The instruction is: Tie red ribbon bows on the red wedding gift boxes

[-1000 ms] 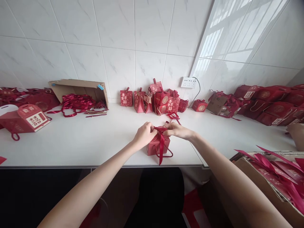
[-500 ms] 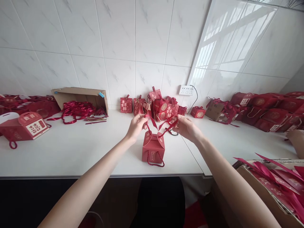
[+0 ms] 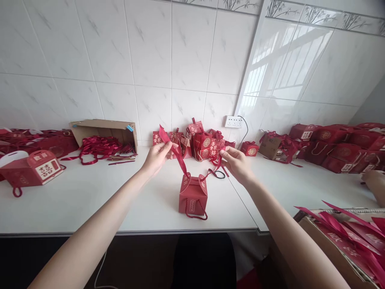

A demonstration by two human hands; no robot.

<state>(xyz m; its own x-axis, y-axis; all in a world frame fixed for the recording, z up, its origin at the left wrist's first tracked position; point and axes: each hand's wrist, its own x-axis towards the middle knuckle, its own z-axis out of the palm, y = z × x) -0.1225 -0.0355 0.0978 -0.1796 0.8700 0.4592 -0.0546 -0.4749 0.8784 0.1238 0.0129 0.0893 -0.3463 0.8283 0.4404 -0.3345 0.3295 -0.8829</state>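
A small red gift box (image 3: 193, 196) with a twisted rope handle stands upright near the table's front edge. A dark red ribbon (image 3: 180, 162) runs through the top of the box, and its two ends rise to either side. My left hand (image 3: 158, 157) is closed in a pinch on one end, up and left of the box. On the other side my right hand (image 3: 236, 162) pinches the opposite end. Just left of the right hand, a black ring-shaped band (image 3: 220, 174) lies on the white table (image 3: 144, 212).
A cardboard box (image 3: 105, 124) of ribbons lies on its side at the back left. A larger red box (image 3: 33, 170) stands left. Small red boxes (image 3: 202, 145) line the wall; stacked red boxes (image 3: 339, 148) and another person's hand (image 3: 373, 178) are right. A carton (image 3: 337, 251) sits front right.
My hands have moved apart, the left one going further left. The ribbon ends are now spread wider above the box. The camera view has tilted up slightly.
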